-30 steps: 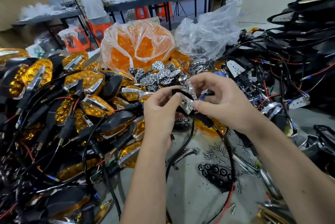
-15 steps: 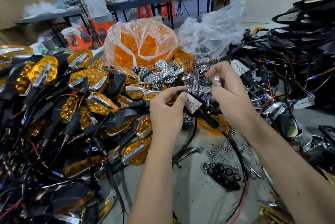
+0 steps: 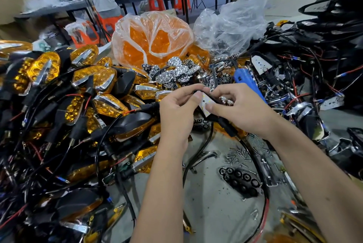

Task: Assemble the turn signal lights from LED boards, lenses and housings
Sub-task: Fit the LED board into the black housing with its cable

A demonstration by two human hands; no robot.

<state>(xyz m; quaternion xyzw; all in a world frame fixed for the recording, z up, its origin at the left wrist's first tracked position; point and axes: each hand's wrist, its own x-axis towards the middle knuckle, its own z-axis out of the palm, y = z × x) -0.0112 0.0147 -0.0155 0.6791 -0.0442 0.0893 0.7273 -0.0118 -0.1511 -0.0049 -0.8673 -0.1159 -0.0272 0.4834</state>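
My left hand and my right hand meet over the middle of the bench. Between them is a black housing with a white LED board set in it. My left thumb presses on the board while the fingers curl round the housing's top edge. My right thumb lies on the board's lower end, and the right fingers hold a small chrome reflector. A black and red cable hangs from the housing down over the bench.
Finished amber lights with black cables are piled at left. A bag of orange lenses and a clear bag stand behind. Chrome reflectors, a blue tool, loose screws and a black reflector lie nearby. Black housings heap at right.
My right hand has come back from the chrome reflector pile to the housing, now with a reflector in its fingers. My left hand has kept hold of the housing.
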